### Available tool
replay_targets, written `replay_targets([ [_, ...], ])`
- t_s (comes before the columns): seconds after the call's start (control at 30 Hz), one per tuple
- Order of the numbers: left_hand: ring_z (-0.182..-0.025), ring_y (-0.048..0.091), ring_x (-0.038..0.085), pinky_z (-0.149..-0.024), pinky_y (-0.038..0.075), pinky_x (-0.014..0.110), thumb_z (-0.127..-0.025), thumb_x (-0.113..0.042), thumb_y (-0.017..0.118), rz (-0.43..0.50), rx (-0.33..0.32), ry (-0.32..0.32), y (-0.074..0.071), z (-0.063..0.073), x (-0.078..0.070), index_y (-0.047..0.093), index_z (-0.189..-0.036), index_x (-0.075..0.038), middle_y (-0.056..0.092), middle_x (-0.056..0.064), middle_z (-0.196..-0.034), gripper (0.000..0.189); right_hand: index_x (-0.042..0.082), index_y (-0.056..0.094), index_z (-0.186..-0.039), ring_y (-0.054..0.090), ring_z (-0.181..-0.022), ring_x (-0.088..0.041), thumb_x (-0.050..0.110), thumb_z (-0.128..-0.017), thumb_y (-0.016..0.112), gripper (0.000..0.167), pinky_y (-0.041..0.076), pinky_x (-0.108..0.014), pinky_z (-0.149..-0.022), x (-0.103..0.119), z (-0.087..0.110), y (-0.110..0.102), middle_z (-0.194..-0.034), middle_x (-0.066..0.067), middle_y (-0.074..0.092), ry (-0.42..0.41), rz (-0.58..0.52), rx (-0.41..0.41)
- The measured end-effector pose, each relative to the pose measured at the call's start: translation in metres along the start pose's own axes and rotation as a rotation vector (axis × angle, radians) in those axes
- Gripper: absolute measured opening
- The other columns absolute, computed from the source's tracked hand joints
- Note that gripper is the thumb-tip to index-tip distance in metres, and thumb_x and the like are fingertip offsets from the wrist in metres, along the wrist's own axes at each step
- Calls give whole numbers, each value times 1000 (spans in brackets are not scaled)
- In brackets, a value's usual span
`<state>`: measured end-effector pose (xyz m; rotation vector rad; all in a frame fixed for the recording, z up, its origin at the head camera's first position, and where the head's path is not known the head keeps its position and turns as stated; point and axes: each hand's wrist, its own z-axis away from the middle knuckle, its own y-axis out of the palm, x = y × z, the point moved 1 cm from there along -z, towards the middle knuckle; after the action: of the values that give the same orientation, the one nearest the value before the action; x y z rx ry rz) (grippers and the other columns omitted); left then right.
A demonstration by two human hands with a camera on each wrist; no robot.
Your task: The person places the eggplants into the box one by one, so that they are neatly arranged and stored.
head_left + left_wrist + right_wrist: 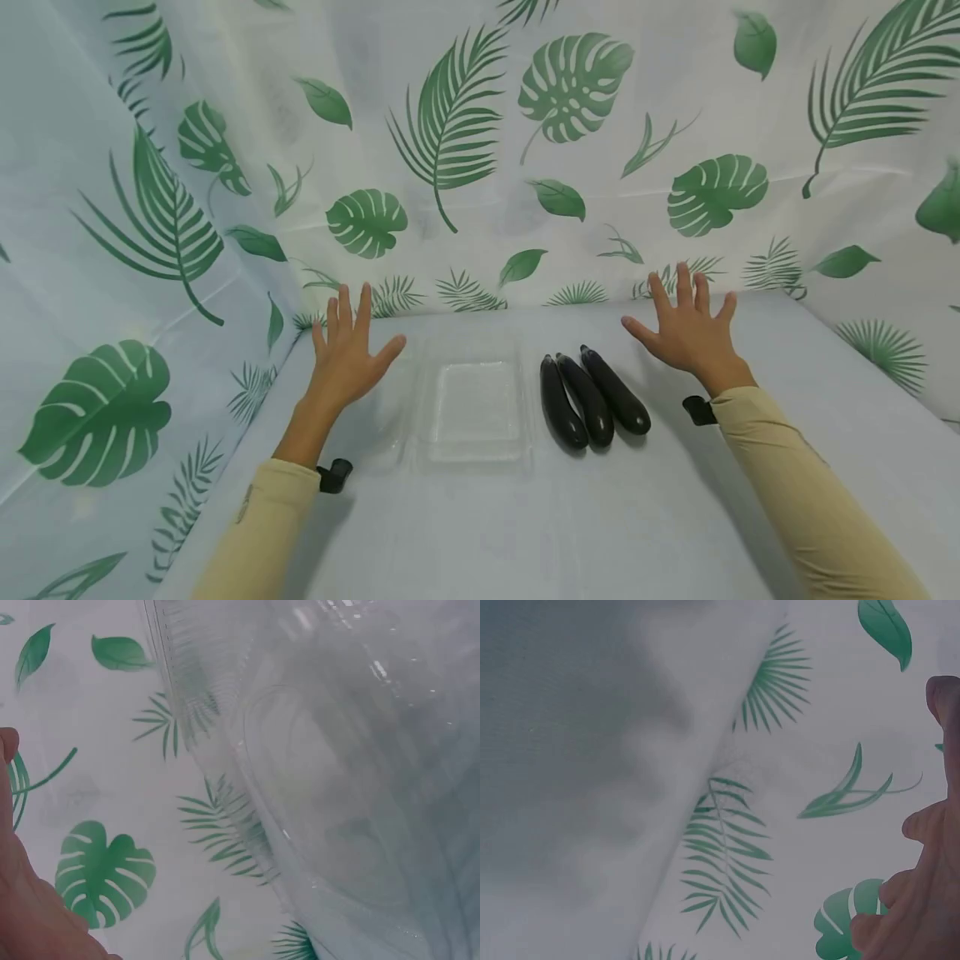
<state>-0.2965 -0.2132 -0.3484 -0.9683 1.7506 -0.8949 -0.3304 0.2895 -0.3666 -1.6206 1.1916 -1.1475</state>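
Note:
A clear plastic box [480,404] lies on the white table, with its transparent lid [386,425] to its left. Several inches of tabletop separate its right side from three dark eggplants, a left one [562,408], a middle one [587,400] and a right one [617,392], lying side by side. My left hand [347,354] hovers above the lid, fingers spread and holding nothing. Over the table to the right of the eggplants is my right hand [686,329], also with spread fingers and nothing in it. In the left wrist view the clear plastic [322,787] fills the right half.
A white curtain [480,125] printed with green leaves rises behind the table [525,533] and along both sides. Each wrist wears a small black camera mount, the left one [335,476] and the right one [699,410], beside beige sleeves.

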Motion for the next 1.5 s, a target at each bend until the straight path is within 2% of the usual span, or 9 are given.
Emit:
replay_targets([
  [0.23,-162,-14,41,-121,-7,73,-104,-60,58,30,33,15,3,15,-4,-5,-173,-14,-14,21,-177,104,0,17,-169,-11,-156,-59,65,-106,50,96,-11,-85,-110,1,6,-2,-171,-38,-7,8,-7,10],
  [0.5,-162,-6,45,-121,0,74,-103,-53,62,142,30,55,15,40,-16,-3,-172,-5,-6,24,-177,106,0,17,-169,-9,-156,-60,67,-105,50,98,-12,-85,-110,6,8,-8,-171,-38,-9,-5,-17,3],
  [0.67,-162,-2,45,-122,3,73,-100,-52,66,196,85,71,25,56,-25,-4,-171,-2,-4,21,-178,112,1,15,-170,-11,-156,-59,68,-105,48,99,-13,-85,-110,7,11,-10,-171,-37,-10,-7,-33,10],
  [0.8,-163,-2,42,-124,2,70,-97,-57,69,195,162,101,32,65,-30,-4,-171,-1,-4,18,-178,118,2,12,-171,-13,-156,-58,69,-105,46,100,-12,-85,-109,5,18,-9,-171,-36,-13,1,-45,15],
  [1.03,-164,-3,36,-126,4,65,-93,-66,71,178,299,138,46,70,-28,2,-171,0,-2,14,-179,123,2,9,-171,-12,-155,-60,71,-105,43,101,-11,-86,-109,0,31,-4,-170,-36,-15,19,-73,24],
  [1.13,-164,-1,37,-126,7,65,-92,-70,69,131,325,145,51,71,-29,5,-170,2,1,16,-179,124,0,10,-170,-10,-155,-61,71,-105,44,102,-10,-86,-109,-1,36,-2,-170,-37,-14,22,-75,34],
  [1.3,-164,1,37,-127,8,64,-92,-74,66,77,364,119,54,70,-32,8,-170,4,3,17,-178,124,-1,10,-170,-9,-155,-62,69,-106,45,101,-10,-86,-110,-1,39,-2,-170,-38,-14,34,-80,44],
  [1.5,-164,3,37,-126,12,64,-92,-77,64,33,368,90,56,68,-35,11,-169,5,5,18,-178,124,-1,10,-170,-8,-154,-63,68,-106,47,101,-9,-86,-110,-3,39,-4,-170,-38,-13,45,-82,44],
])
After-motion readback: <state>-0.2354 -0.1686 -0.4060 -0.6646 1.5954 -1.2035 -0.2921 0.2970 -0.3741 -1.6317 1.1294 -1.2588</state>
